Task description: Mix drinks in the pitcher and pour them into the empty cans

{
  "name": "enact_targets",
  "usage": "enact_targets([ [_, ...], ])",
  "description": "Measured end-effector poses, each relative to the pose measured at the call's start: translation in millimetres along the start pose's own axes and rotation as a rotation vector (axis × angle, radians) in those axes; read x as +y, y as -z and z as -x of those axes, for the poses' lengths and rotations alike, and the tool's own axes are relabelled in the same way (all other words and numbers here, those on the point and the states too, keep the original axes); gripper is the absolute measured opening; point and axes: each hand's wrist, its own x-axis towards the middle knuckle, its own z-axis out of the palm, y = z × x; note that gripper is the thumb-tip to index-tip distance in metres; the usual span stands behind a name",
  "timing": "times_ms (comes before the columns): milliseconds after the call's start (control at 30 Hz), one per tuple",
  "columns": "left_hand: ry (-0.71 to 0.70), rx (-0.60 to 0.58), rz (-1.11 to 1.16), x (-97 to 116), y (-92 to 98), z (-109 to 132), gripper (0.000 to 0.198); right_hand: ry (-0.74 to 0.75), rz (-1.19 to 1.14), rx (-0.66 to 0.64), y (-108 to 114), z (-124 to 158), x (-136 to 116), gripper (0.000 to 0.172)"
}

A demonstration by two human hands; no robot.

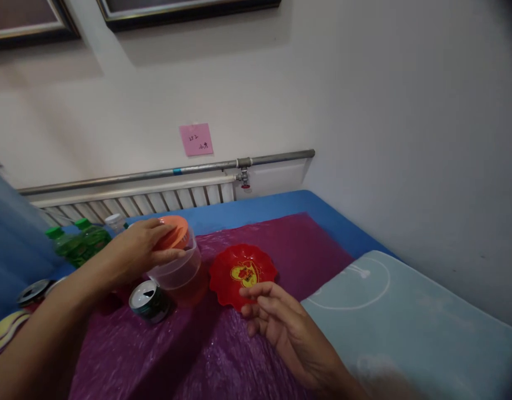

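So we're counting two hands here, our left hand [133, 250] and our right hand [276, 319]. We're seeing one clear plastic tub [179, 272] wearing one orange lid [172, 233], and one red scalloped dish [241, 272]. We're looking at two green bottles [79, 241] with green caps, plus one clear bottle [114, 222] with a white cap. Cans: we're getting one opened can [149, 300] lying on its side and one more can top [33, 291] at the left edge. One pink note [196, 139] on the wall, too.
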Motion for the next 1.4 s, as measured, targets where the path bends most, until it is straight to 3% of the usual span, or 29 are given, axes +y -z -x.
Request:
enact_targets([
  [100, -0.034, 0.069, -0.011, 0, -9.2, 1, 0.056, -0.007, 0.008, -0.014, 3, -4, 2, 0.026],
  [233, -0.115, 0.113, 0.197, 3, -17.4, 6, 0.05, -0.002, 0.036, -0.018, 6, -7, 5, 0.024],
  [400, 0.174, 0.223, 0.36, 14, -12.5, 7, 0.063, -0.01, 0.056, -0.014, 12, -10, 11, 0.022],
  [533, 0.132, 0.365, 0.253, 7, -13.5, -4, 0.065, -0.011, 0.094, -0.018, 15, -13, 13, 0.018],
  [733, -0.024, 0.141, 0.301, -23, -42.1, -17, 0.065, -0.018, 0.128, -0.029, 21, -19, 16, 0.02],
  [1000, -0.345, 0.24, -0.014, -59, -69.2, -15, 0.052, -0.036, 0.233, -0.061, 40, -33, 32, 0.031],
  [1167, -0.34, 0.197, -0.177, -55, -69.1, -17, 0.049, -0.079, 0.346, -0.089, 40, -32, 28, 0.028],
  [1300, -0.298, 0.251, -0.179, -50, -72.3, -14, 0.048, -0.115, 0.429, -0.093, 34, -31, 24, 0.025],
  [1400, -0.25, 0.212, -0.178, -46, -68.7, -12, 0.05, -0.158, 0.454, -0.103, 27, -32, 23, 0.023],
])
